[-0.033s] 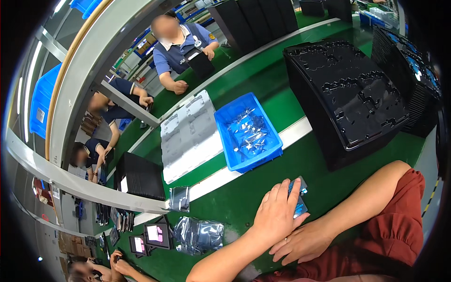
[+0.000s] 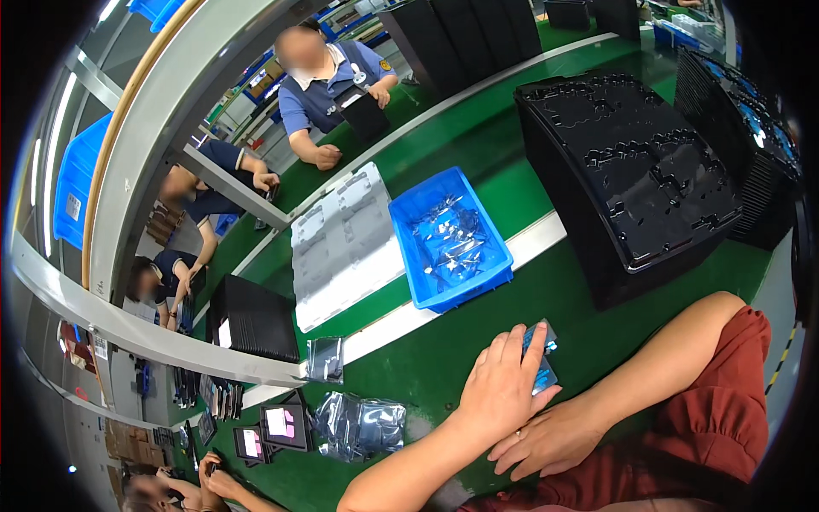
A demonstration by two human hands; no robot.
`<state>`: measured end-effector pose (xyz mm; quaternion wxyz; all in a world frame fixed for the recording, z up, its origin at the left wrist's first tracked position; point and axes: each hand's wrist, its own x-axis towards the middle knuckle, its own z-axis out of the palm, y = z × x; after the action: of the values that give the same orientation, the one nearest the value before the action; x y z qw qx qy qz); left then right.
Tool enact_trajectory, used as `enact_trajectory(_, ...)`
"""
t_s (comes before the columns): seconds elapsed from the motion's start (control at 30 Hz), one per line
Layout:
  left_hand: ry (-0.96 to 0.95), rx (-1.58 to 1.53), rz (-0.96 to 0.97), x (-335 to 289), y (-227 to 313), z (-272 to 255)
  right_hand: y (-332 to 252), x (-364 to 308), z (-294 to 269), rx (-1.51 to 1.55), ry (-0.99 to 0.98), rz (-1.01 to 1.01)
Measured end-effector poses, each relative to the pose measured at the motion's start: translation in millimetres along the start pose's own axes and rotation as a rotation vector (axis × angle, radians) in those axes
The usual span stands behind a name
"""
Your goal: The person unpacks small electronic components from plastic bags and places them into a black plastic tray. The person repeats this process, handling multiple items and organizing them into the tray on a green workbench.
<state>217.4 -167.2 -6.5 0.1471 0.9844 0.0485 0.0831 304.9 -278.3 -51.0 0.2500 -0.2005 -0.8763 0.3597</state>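
My left hand point(image 2: 502, 381) lies over a small flat dark panel with blue markings point(image 2: 544, 375) on the green table. Its fingers are stretched out across the panel, and its thumb sticks out at the near edge; part of the panel is hidden beneath. My right hand point(image 2: 548, 440) rests on the table just below the left wrist, fingers loosely spread, with a ring on one of them. Nothing shows in it. Beyond the hands is a blue bin point(image 2: 503, 271) holding small clear packets with parts.
A tall stack of black moulded trays point(image 2: 589, 230) stands at the right. Left of the bin lies a grey-white tray point(image 2: 341, 247). Clear plastic bags point(image 2: 363, 427) and dark frames with pink and white labels point(image 2: 286, 425) lie near left. A metal post point(image 2: 171, 341) crosses the left; co-workers sit beyond.
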Motion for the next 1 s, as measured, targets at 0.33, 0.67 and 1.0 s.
enact_trajectory(0.33, 0.016, -0.099, -0.119, -9.3, 1.2, -6.7, -20.7, 1.9, -19.0, -0.179, 0.055, -0.032)
enact_trajectory(0.67, 0.42, -0.335, -0.011, -64.4, 34.6, -11.6, -19.1, -19.0, -81.8, -0.796, 0.131, 0.619)
enact_trajectory(1.0, 0.056, -0.529, 0.369, -80.5, 43.1, 31.7, -20.1, -8.3, -75.7, -0.772, 0.073, 0.676)
